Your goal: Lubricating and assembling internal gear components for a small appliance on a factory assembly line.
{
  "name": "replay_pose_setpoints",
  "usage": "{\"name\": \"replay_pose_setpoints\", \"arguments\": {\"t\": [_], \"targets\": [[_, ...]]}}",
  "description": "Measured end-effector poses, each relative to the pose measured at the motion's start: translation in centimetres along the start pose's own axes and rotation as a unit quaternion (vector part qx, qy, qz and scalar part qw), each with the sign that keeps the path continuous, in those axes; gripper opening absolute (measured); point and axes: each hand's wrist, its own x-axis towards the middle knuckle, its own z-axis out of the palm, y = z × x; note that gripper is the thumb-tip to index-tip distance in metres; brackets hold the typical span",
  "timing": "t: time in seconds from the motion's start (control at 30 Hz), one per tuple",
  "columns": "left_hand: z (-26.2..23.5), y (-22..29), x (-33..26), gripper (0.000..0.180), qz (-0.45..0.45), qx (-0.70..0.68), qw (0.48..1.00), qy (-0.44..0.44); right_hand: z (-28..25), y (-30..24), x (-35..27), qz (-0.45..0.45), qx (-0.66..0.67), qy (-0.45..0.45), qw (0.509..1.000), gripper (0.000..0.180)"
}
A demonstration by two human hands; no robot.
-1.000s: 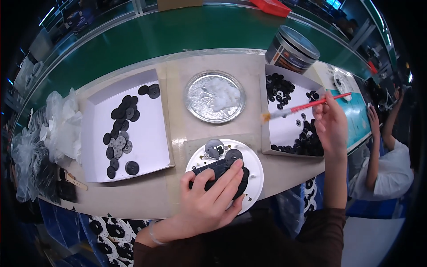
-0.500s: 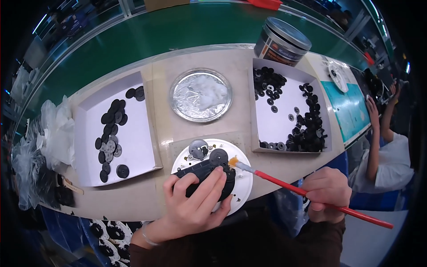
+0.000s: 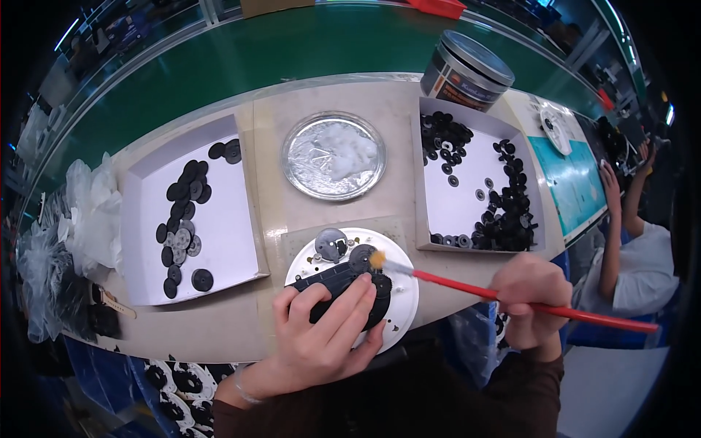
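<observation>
A red-handled paintbrush [image 3: 458, 285] is pinched in my right hand [image 3: 531, 298], its handle slanting down to the right. Its yellowish bristles are at the dark grey gear [image 3: 361, 257]; whether they touch it I cannot tell. My left hand [image 3: 327, 325] grips a black plastic housing [image 3: 327, 276], fingers over its top and thumb at the lower right. Part of the housing is hidden under that hand. It lies on a round white plate [image 3: 406, 310] at the table's near edge. A round grey part [image 3: 331, 244] sits on the plate's far left.
Beyond the plate is a round foil-like dish [image 3: 292, 179] with white grease [image 3: 354, 152]. A white tray [image 3: 234, 263] of black and grey gears stands left, another tray [image 3: 460, 208] of small black wheels right. Behind that is a tub [image 3: 467, 69]. A co-worker's arm [image 3: 615, 204] shows far right.
The brush has shifted slightly left and up, its bristles now nearer the dark grey gear. My right hand has risen a little with it. My left hand stays on the housing.
</observation>
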Motion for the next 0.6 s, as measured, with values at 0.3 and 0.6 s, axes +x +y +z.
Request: {"name": "replay_pose_setpoints", "arguments": {"t": [0.3,0.6], "targets": [[0.2,0.1,-0.1,0.032,-0.008,-0.006,1.000,0.000,0.6,0.8,0.0,0.015,-0.025,0.080,0.996,0.026],[0.2,0.1,-0.2,0.031,-0.014,-0.015,1.000,0.006,-0.8,0.5,-0.5,0.025,0.062,0.038,0.997,0.012]]}}
